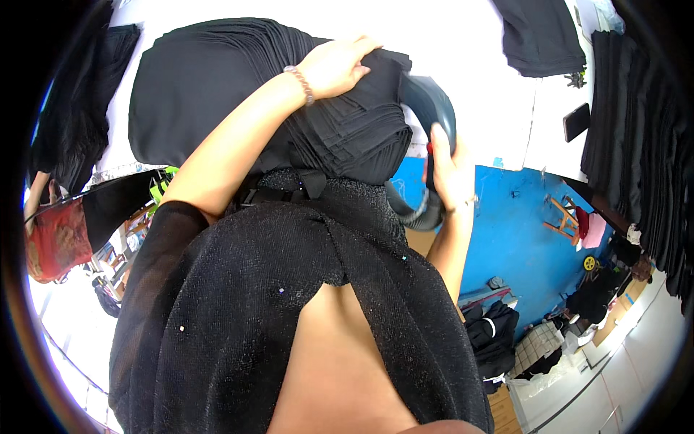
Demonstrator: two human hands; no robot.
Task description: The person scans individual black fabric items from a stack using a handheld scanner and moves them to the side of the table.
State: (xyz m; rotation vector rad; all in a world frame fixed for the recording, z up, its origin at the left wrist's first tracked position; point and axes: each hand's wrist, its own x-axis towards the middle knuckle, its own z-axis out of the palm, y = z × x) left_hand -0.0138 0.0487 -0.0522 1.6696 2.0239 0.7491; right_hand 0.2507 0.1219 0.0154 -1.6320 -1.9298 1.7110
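The left hand [338,69] lay unclenched atop a stack of black fabric pieces [199,101] on the white counter [466,43], while the right hand [452,172] gripped a dark, curved handheld appliance [434,105] at the stack's right edge.

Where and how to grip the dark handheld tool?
Probably by the narrow handle of the handheld tool, coming from the right, where the right hand wraps it. The broad curved head sits above that grip, and its left end is at the edge of the stack of black cloth, so the left side looks crowded.
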